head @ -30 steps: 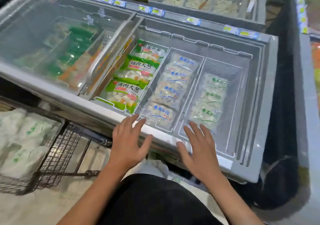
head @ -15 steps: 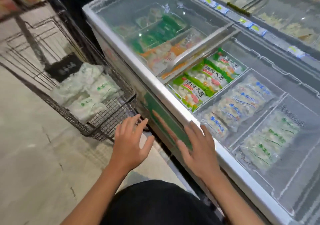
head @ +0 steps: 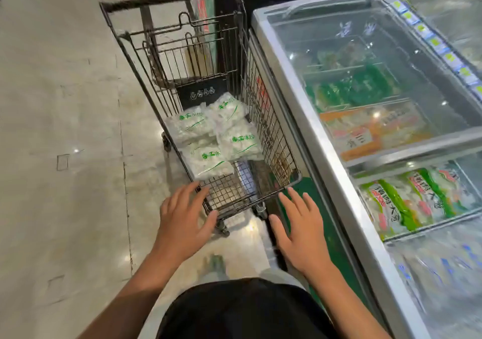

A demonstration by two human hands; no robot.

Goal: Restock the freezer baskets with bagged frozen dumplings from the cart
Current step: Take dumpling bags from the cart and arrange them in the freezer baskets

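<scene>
Both hands, left (head: 182,221) and right (head: 300,231), spread empty; freezer's (head: 339,182) near bags blurred.

- A food shop, frozen aisle.
- A wire cart (head: 198,82) stands on a pale tiled floor (head: 65,129).
- A glass-lidded chest freezer (head: 339,161) holds rows of bagged goods (head: 407,200).
- Price tags (head: 433,42) line the freezer's far rim.

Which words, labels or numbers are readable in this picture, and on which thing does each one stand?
"手工水饺", green, partly blurred: white bags in the cart.
"猪肉大葱": green bags in the freezer.
Large orange pack under the lid: characters too blurred to read.
Black plate on the cart: small icons only, no readable text.
Yellow price tags: too small to read.
</scene>
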